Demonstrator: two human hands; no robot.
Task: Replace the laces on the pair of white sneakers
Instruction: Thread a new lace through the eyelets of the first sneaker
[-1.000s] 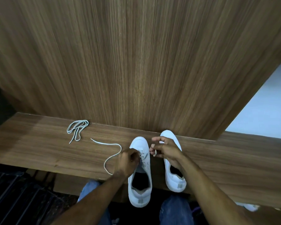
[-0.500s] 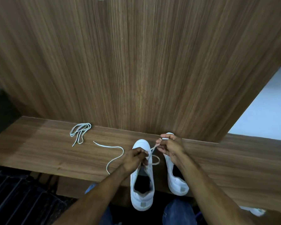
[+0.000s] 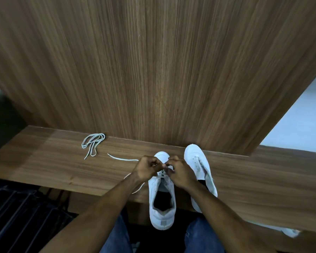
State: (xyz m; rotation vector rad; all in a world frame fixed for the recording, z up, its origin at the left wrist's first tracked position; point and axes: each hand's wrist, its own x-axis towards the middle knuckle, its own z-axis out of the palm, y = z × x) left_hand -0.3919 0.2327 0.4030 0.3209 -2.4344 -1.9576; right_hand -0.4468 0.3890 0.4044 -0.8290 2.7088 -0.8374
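Two white sneakers stand toe-first against a wooden panel on a wooden ledge (image 3: 44,161). The left sneaker (image 3: 161,205) has a white lace (image 3: 120,158) threaded at its front eyelets; the lace's free end trails left across the ledge. My left hand (image 3: 147,168) and my right hand (image 3: 178,173) meet over this shoe's front eyelets, both pinching the lace. The right sneaker (image 3: 199,167) stands beside it with its eyelets bare; my right forearm crosses its heel.
A second lace (image 3: 92,144), bundled in loops, lies at the back left of the ledge. The upright wooden panel (image 3: 153,70) rises directly behind the shoes. Dark bars (image 3: 16,216) show below left, my jeans-clad knees below the ledge.
My right hand has come left from beside the right sneaker to meet my left hand over the left sneaker's front. The view has shifted slightly. The bundled lace has not moved.
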